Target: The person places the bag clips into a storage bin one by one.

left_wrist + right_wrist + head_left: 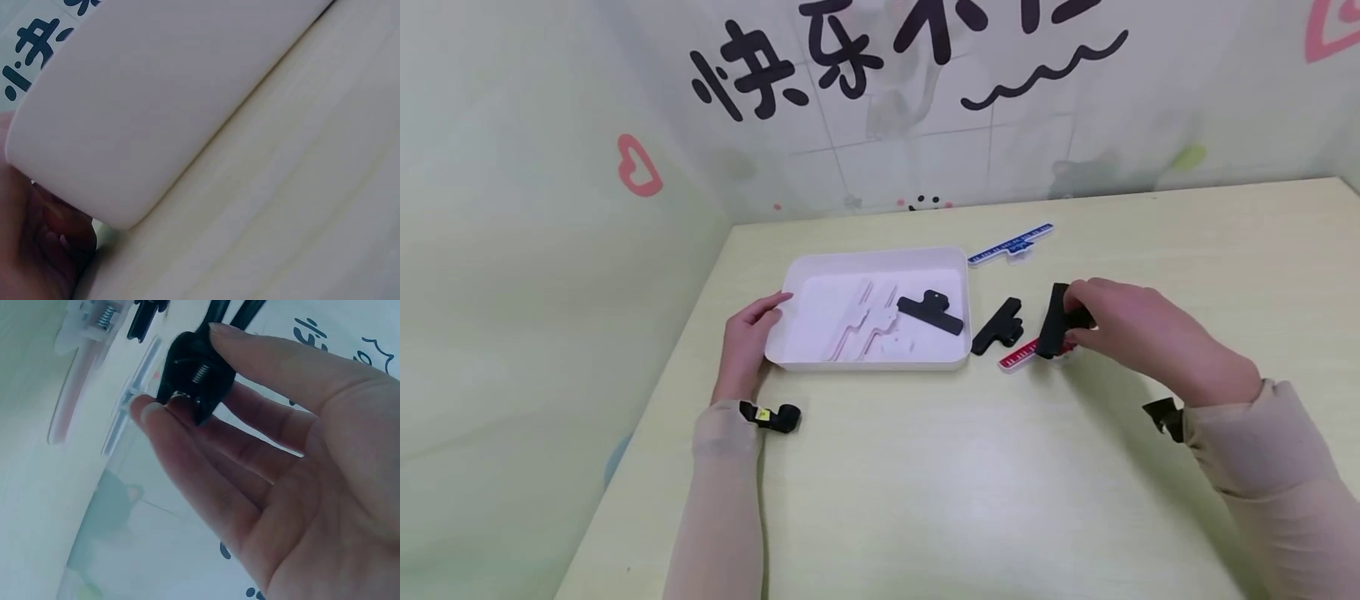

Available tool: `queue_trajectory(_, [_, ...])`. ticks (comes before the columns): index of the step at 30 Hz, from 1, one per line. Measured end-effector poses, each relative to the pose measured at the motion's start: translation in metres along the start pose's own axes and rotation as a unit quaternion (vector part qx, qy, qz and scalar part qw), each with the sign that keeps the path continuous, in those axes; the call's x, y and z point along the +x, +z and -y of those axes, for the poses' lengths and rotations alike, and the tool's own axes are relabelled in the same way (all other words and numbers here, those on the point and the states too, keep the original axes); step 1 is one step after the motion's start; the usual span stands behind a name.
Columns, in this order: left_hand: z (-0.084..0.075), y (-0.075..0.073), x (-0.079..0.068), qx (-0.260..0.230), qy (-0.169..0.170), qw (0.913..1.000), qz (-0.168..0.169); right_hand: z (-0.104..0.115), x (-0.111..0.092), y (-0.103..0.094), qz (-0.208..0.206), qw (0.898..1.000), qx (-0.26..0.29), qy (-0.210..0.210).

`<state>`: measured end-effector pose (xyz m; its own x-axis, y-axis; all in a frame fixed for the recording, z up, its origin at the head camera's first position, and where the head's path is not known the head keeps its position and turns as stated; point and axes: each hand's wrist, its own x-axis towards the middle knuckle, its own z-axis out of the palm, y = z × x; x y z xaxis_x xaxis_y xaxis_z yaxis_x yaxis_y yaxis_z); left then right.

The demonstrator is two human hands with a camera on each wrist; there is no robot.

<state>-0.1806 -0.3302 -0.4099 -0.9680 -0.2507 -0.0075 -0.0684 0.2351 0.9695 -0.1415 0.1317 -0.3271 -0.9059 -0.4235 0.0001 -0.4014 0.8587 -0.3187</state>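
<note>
Right of the white tray [816, 304], the right hand [1138, 329] pinches a black clip [1054, 329], which partly hides a red clip [1017, 357] in the head view. The left hand [748, 333] grips the tray's left edge. A second black clip [996, 327] lies just beside the tray's right wall, a blue clip [1011, 246] near its far right corner. Inside the tray lie pale clips [883, 319] and a third black clip [930, 315].

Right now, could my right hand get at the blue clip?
Probably not until your right hand releases the black clip it holds; nothing appears to cover the blue clip.
</note>
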Motion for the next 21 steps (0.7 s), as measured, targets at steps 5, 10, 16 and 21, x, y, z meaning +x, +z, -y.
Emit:
queue_trajectory(5, [0.001, 0.005, 0.001, -0.001, -0.005, 1.0000, -0.004, 0.002, 0.008, 0.002, -0.023, 0.999, 0.003, -0.025])
queue_trajectory(10, [0.003, 0.009, 0.001, -0.012, -0.004, 0.9999, 0.000, 0.001, 0.015, 0.004, -0.039, 0.998, 0.019, -0.039])
queue_trajectory(16, [0.001, 0.006, 0.000, -0.002, -0.003, 1.0000, 0.002, 0.007, 0.020, 0.008, -0.047, 0.996, 0.063, -0.031])
queue_trajectory(21, [0.000, 0.002, -0.001, -0.001, 0.000, 1.0000, -0.004, 0.016, 0.027, 0.013, -0.094, 0.991, 0.067, -0.065])
